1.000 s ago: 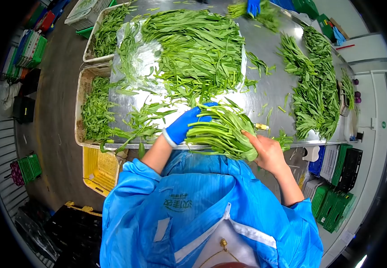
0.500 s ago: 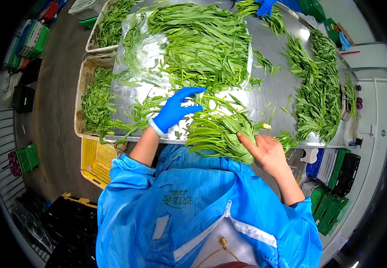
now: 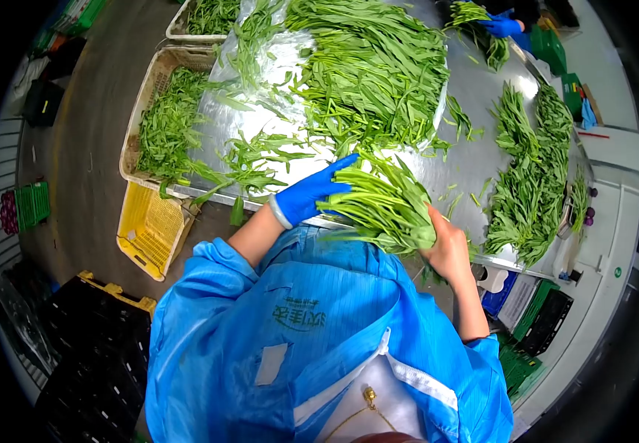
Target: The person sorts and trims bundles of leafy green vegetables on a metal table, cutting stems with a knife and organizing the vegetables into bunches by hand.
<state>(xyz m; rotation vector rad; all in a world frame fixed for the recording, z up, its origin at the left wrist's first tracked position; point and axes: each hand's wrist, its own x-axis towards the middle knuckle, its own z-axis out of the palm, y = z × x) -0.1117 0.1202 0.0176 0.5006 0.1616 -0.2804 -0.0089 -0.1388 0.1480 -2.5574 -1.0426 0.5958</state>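
Note:
A bunch of long-stemmed leafy greens (image 3: 389, 203) is held between my two hands at the table's near edge, over my blue jacket. My left hand (image 3: 311, 195), in a blue glove, closes around the pale stem ends. My bare right hand (image 3: 446, 247) grips the leafy end, thumb on top and fingers partly hidden beneath. Just beyond lies a large pile of the same greens (image 3: 378, 74) on a plastic sheet (image 3: 271, 88). Loose sprigs (image 3: 260, 159) are scattered beside my left hand.
The metal table (image 3: 460, 173) carries a row of greens (image 3: 533, 177) on the right. A co-worker's blue-gloved hand (image 3: 502, 27) holds greens at the far right. Left are a crate of trimmings (image 3: 131, 151) and a yellow crate (image 3: 142, 255); stacked crates (image 3: 530, 310) stand lower right.
My left hand has moved onto the bunch's stems and closed on them. The bunch has risen slightly, still in my right hand. The view has shifted, and the co-worker's hand now holds greens.

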